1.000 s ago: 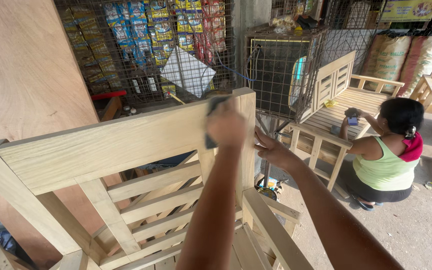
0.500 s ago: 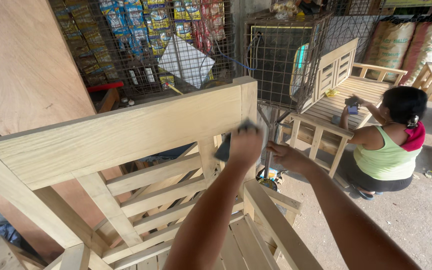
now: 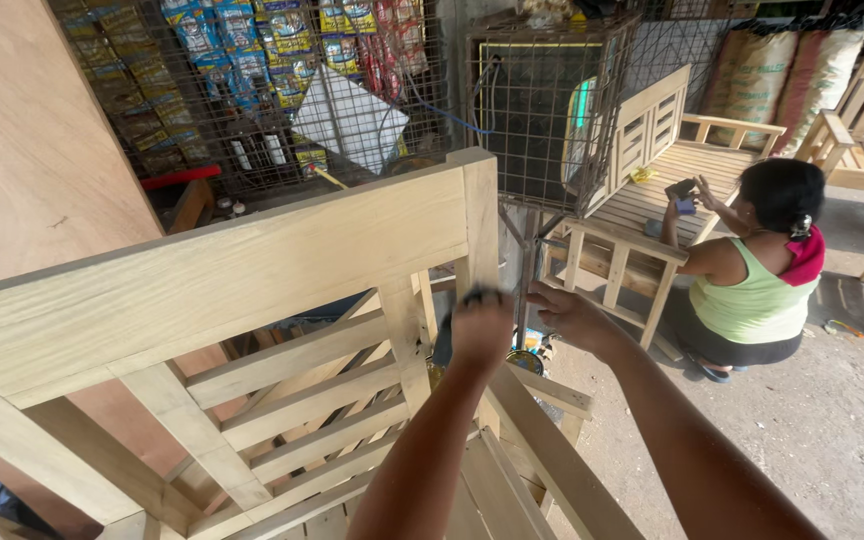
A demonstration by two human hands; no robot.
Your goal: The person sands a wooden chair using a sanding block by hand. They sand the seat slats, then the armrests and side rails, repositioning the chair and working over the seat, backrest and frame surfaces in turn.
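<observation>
Open workshop, snack packets hung on wire mesh behind. Left hand is fisted around a dark sanding pad, pressing it on the bench's corner post. Right hand loosely steadies that post, holding nothing. Another person crouches at a 2nd bench.

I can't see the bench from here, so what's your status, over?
Left hand shut on dark sanding pad against bench post. Right hand on the frame. Nothing blocking.

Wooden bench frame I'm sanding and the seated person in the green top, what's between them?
In the head view, bare concrete floor and a second wooden bench lie between the bench frame and the seated person.
</observation>
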